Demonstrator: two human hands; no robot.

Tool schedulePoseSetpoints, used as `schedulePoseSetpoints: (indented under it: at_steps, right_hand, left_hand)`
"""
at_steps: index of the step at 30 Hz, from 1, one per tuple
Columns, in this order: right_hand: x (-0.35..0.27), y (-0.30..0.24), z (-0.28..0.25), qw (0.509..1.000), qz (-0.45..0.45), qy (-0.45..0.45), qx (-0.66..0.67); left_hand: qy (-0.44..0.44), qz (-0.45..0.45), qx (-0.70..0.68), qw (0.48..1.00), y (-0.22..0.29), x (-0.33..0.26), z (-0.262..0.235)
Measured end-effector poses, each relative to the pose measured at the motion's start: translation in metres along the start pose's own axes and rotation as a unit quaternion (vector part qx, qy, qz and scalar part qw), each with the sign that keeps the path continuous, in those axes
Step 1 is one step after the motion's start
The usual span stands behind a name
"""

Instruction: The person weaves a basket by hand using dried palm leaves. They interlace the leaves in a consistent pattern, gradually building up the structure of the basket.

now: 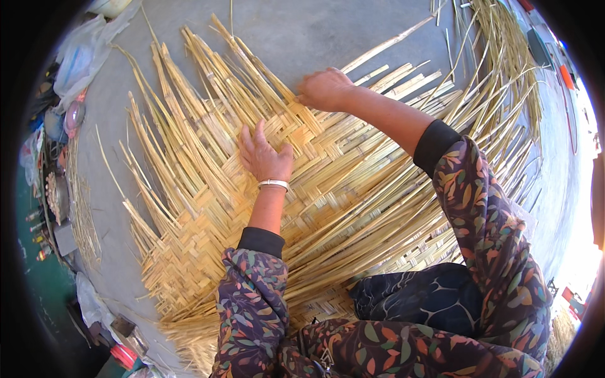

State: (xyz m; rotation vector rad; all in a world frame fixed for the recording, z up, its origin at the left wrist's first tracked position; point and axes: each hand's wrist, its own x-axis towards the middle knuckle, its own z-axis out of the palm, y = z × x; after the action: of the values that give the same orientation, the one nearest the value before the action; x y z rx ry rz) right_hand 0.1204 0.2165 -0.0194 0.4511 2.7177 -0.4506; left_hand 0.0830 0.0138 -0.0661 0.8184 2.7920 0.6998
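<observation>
A large half-woven mat (324,151) of flattened straw-coloured reed strips lies on the floor in front of me, its weave running diagonally. My left hand (266,154), with a pale bracelet at the wrist, rests on the weave, fingers spread and thumb apart. Farther off and to the right, my right hand (326,89) is curled closed at the far edge of the weave; its fingertips are blurred and partly hidden, so what they grip cannot be made out. Loose strips (214,63) fan out beyond my left hand, and more strips (391,79) stick out past my right forearm.
A heap of thin uncut stalks (513,69) lies at the far right. Along the left stand plastic bags (85,53), a pink round object (74,116) and assorted clutter. Dark patterned cloth (422,299) covers part of the mat near me. Grey floor (290,31) surrounds the mat.
</observation>
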Motion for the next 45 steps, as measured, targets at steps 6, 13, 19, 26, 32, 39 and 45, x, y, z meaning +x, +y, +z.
schedulePoseSetpoints:
  at_steps: [6,13,19,26,32,39,45]
  right_hand:
    - [0.007,0.006,-0.001,0.997,0.019,-0.018,0.072]
    - [0.008,0.017,0.003,0.995,-0.005,-0.029,0.100]
    - [-0.003,0.016,0.007,0.992,0.008,-0.023,0.125]
    - [-0.018,0.001,0.001,0.996,0.019,0.004,0.088]
    - [-0.007,0.003,0.000,0.999,-0.032,0.033,-0.015]
    - [-0.015,0.002,-0.010,0.998,-0.037,0.001,0.047]
    - [-0.006,0.001,-0.009,0.999,-0.039,0.003,0.037]
  left_hand:
    - [0.026,0.082,0.110,0.990,-0.010,-0.006,0.006]
    - [0.012,0.134,0.162,0.978,-0.007,-0.006,-0.004]
    - [0.022,0.169,0.164,0.972,-0.014,-0.009,-0.006]
    - [0.005,0.195,0.166,0.967,-0.018,-0.013,-0.008]
    - [-0.006,0.210,0.205,0.956,-0.018,-0.015,-0.003]
    - [-0.063,0.175,0.231,0.955,-0.015,-0.014,-0.005]
    - [-0.034,0.194,0.239,0.951,-0.014,-0.015,-0.003]
